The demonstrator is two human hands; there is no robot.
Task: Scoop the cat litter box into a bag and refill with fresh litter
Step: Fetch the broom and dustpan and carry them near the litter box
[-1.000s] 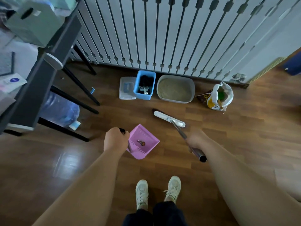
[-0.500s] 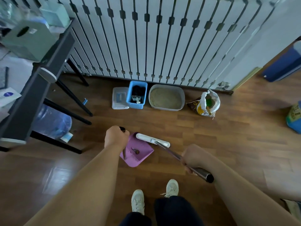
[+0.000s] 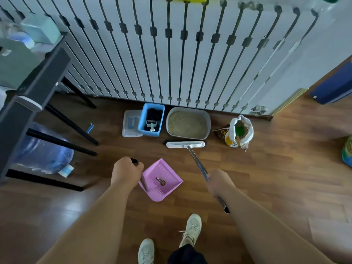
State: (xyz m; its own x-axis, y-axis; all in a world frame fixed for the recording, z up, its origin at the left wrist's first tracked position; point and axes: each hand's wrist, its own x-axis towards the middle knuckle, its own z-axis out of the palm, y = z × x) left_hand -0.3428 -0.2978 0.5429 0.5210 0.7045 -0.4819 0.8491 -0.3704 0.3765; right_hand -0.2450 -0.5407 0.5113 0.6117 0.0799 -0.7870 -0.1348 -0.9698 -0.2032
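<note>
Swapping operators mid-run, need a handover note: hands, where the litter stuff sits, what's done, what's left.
Left hand: grips the handle of the pink dustpan, which rests on the floor with one small piece of debris in it.
Right hand: grips the broom, whose head is on the floor just in front of the litter box.
Blue bin, lined black, is left of the box and holds the scoop. The open litter bag is to the box's right.
Done: the box holds level litter. Whether it was scooped or refilled cannot be told.
Left: probably finish sweeping and empty the dustpan.
</note>
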